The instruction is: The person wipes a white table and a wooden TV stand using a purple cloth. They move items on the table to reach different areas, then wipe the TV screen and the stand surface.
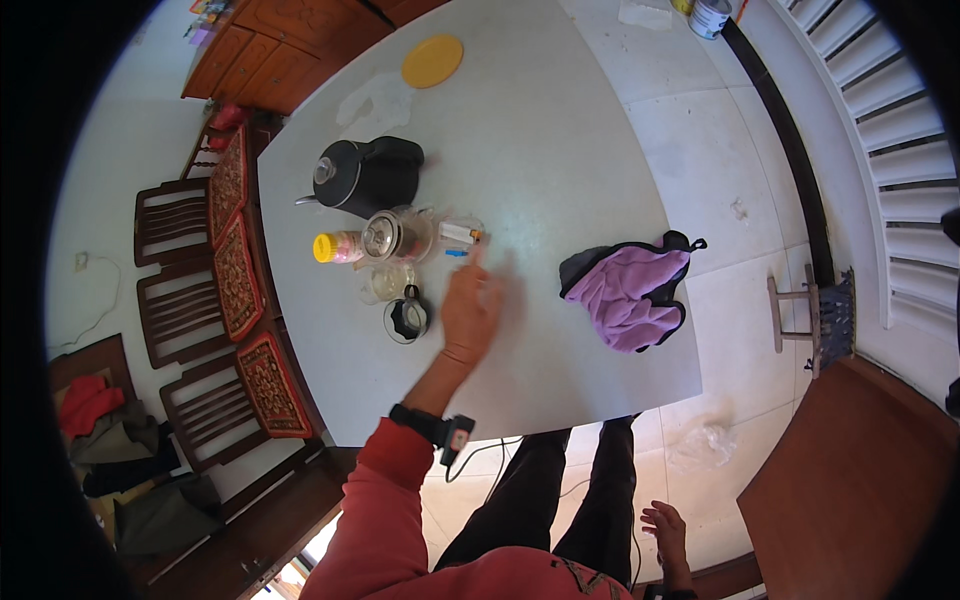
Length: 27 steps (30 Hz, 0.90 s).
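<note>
On the grey tabletop point(525, 172), my left hand point(469, 311) is blurred, its extended fingers at the near edge of a small clear dish point(471, 223). A white item with an orange end point(456, 233) and a small blue item point(455, 253) lie at those fingertips; contact is unclear. Left of the hand are a glass teapot with a lid point(382, 234), a glass pitcher point(394, 280), a glass cup with a dark rim and handle point(407, 321) and a yellow-capped container point(337, 247). Behind them stands a black electric kettle point(375, 176). My right hand point(665, 529) hangs beside my legs, fingers apart, holding nothing visible.
A crumpled purple cloth with black edging point(630, 292) lies near the table's right edge. A yellow round mat point(433, 60) is at the far end. Wooden chairs with red patterned cushions point(238, 277) line the left side. A small stool point(817, 315) and a clear plastic bag point(709, 444) are on the right.
</note>
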Tool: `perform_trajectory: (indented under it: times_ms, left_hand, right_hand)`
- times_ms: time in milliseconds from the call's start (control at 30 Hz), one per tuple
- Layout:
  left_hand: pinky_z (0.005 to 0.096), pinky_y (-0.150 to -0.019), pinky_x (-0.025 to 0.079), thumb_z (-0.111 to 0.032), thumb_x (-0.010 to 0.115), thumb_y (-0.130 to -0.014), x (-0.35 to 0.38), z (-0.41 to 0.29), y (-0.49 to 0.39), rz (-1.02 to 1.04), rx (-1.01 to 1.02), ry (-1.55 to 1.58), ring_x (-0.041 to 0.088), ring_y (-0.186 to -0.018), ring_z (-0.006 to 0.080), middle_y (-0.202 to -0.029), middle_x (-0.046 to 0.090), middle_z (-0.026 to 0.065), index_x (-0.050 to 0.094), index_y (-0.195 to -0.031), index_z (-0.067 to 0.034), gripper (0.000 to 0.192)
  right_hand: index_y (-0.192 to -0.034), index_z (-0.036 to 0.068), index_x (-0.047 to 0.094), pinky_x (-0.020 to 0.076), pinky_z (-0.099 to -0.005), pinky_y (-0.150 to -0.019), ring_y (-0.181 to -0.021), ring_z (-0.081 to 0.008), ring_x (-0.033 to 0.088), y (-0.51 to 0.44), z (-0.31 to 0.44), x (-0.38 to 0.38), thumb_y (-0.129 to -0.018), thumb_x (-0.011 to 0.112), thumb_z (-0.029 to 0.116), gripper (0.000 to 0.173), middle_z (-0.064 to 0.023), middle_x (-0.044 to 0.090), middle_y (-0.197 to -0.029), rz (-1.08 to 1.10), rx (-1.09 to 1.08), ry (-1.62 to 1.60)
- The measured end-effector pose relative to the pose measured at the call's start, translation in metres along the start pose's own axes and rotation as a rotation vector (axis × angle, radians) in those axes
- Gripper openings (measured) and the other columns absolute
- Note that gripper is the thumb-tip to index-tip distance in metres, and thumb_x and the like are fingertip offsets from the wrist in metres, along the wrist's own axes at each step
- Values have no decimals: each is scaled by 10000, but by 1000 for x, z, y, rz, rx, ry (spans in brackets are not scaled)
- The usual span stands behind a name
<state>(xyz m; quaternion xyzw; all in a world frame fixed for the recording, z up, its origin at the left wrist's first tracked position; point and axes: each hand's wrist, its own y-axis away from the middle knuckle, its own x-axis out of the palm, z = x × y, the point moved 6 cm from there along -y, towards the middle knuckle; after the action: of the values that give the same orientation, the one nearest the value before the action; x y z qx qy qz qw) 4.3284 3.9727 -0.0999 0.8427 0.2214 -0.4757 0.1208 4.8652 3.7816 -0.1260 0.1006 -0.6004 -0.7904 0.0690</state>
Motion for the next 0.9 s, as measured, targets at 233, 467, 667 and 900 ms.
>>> perform_trajectory:
  times_ms: [233,467,667,900]
  left_hand:
    - [604,-1141,184,-419,633,-855,115,-138,-9,172,513,-67,320,-1396,319,-1506,372,108,448,-1443,-193,655]
    - [588,-1166,145,-365,586,-912,138,-126,5,260,466,-273,263,-1451,266,-1561,319,49,412,-1465,-209,600]
    - [596,-1136,211,-262,638,-861,86,-26,66,55,121,-345,332,-1404,310,-1557,316,95,392,-1471,-179,663]
    - [585,-1128,221,-271,539,-953,53,37,113,-201,-162,-264,299,-1398,428,-1549,271,238,372,-1470,-50,587]
  right_hand:
    - [-1230,2,574,557,-334,-743,-947,-242,677,0,-3,-16,-938,569,153,329,-163,678,-1064,-10,13,27]
    - [-1228,5,575,554,-334,-741,-938,-238,679,-4,1,-32,-931,578,150,331,-153,682,-1058,0,9,74]
    - [-1228,0,574,553,-336,-746,-937,-240,679,-14,1,-54,-932,575,154,334,-152,682,-1058,-27,11,127]
    - [-1216,2,593,547,-314,-744,-941,-211,686,-22,-9,-69,-928,586,172,334,-117,702,-1012,36,-6,134]
